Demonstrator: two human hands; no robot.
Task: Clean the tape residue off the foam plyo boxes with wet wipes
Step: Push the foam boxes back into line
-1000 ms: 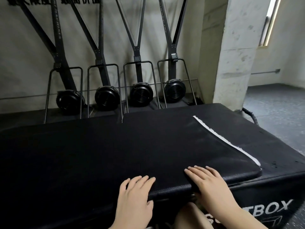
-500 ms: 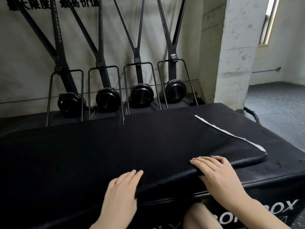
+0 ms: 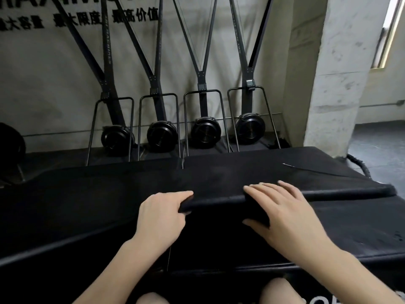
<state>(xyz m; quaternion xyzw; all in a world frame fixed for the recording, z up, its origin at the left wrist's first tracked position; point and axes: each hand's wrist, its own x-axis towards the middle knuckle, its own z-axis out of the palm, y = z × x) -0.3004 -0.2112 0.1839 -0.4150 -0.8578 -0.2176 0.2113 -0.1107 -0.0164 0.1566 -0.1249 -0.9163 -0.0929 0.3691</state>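
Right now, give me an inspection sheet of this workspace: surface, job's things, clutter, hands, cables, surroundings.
Surface: black foam plyo box, top face dark with a few small specks at the right edge.
Job's things: black top pad, front edge raised off the box; white tape residue shows as a thin sliver on its far right part. Wet wipes: nothing seen.
Clutter: nothing seen.
Hands: left hand grips the pad's front edge; right hand grips it too, fingers on top, thumb under.
Cables: thick black rope on the floor at right.
Surroundings: four ski machines along the wall, concrete pillar, window at top right.
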